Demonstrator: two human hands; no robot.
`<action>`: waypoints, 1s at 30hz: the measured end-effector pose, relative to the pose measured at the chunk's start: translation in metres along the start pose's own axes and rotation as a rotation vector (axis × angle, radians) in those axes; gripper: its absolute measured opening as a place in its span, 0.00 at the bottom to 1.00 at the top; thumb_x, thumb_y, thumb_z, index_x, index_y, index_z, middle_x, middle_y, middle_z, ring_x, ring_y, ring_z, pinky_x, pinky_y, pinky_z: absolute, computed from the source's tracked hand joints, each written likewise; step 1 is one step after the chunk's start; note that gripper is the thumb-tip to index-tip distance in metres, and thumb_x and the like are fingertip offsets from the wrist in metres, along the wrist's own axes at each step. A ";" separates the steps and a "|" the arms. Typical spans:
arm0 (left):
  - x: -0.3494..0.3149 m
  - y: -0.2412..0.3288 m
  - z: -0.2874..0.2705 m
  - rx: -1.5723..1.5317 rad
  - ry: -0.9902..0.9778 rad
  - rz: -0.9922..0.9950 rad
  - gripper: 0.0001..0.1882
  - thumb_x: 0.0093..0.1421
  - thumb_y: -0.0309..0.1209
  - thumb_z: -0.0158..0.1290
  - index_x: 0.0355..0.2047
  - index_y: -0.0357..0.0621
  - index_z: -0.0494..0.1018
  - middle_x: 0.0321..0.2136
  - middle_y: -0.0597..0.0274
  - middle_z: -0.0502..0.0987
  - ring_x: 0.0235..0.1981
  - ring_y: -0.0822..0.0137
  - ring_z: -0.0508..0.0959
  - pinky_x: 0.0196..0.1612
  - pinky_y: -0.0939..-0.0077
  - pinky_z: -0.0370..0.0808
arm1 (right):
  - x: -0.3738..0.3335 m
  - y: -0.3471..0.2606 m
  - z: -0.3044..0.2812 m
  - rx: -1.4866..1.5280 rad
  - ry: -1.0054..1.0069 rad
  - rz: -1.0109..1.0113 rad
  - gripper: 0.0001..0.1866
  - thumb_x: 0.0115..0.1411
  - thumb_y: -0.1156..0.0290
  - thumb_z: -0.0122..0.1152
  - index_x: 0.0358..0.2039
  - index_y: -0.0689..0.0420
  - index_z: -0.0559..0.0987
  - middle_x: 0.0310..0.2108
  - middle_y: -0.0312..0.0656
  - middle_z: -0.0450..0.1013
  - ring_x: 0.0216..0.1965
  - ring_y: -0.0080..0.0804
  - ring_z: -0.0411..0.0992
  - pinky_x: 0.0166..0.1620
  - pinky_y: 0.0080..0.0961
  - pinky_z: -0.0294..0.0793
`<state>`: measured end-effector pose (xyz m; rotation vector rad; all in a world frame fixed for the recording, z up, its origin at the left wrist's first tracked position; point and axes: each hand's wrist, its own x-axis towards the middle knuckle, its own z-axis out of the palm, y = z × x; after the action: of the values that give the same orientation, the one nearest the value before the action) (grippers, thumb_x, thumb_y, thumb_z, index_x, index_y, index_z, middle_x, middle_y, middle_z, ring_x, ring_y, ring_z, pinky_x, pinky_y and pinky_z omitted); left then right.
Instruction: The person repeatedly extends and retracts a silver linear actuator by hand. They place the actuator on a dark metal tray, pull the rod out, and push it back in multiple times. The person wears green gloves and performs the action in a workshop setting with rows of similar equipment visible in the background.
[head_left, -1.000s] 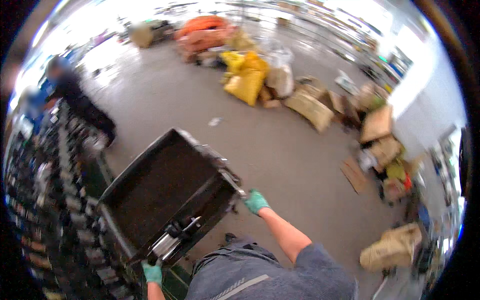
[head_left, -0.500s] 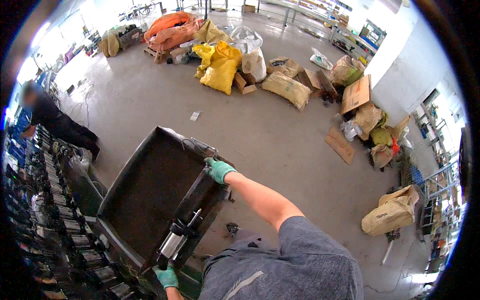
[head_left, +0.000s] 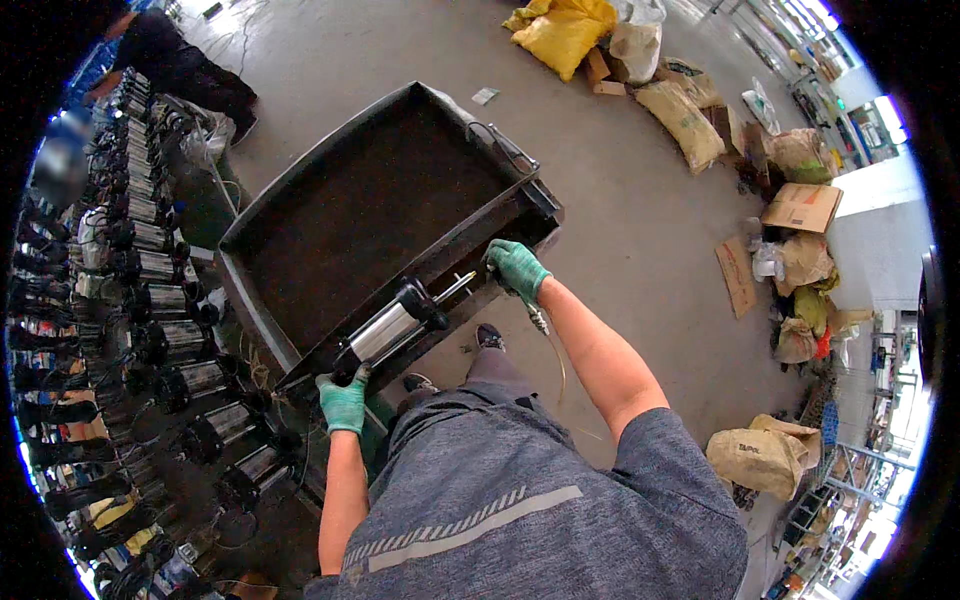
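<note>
A silver cylindrical motor with black end caps [head_left: 383, 334] lies slantwise along the near ledge of a dark metal trough [head_left: 262, 327]. Its thin shaft points up and right to a brass-coloured tip. My left hand [head_left: 343, 403], in a green glove, is closed on the motor's lower black end. Near the shaft tip, my gloved right hand [head_left: 517, 268] is closed around a thin hose with a metal fitting [head_left: 538, 318]. The hose hangs below that hand, and its gripped part is hidden by the glove.
Rows of similar motors [head_left: 178, 337] crowd the left side. A person in dark clothes [head_left: 185, 70] leans there at the upper left. Sacks [head_left: 680, 120] and flattened cardboard [head_left: 736, 275] lie on the floor at the right, with a beige bag [head_left: 755, 460] nearer.
My view has turned and tipped downward. My right hand has left the trough's ledge near the metal handle and now holds the hose by the shaft tip. My left hand stays at the motor's lower end.
</note>
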<state>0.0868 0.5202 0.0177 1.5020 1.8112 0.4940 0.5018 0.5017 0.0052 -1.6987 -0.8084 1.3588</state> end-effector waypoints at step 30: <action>0.002 0.012 0.003 0.014 0.016 -0.055 0.34 0.50 0.41 0.74 0.49 0.33 0.70 0.44 0.48 0.81 0.44 0.56 0.81 0.51 0.64 0.76 | 0.024 0.009 0.019 0.217 -0.120 0.111 0.08 0.63 0.67 0.51 0.32 0.53 0.77 0.25 0.34 0.70 0.20 0.25 0.65 0.21 0.27 0.62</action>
<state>0.0968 0.5246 0.0231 1.4578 1.8662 0.4682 0.4887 0.5213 -0.0156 -1.5229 -0.6140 1.5761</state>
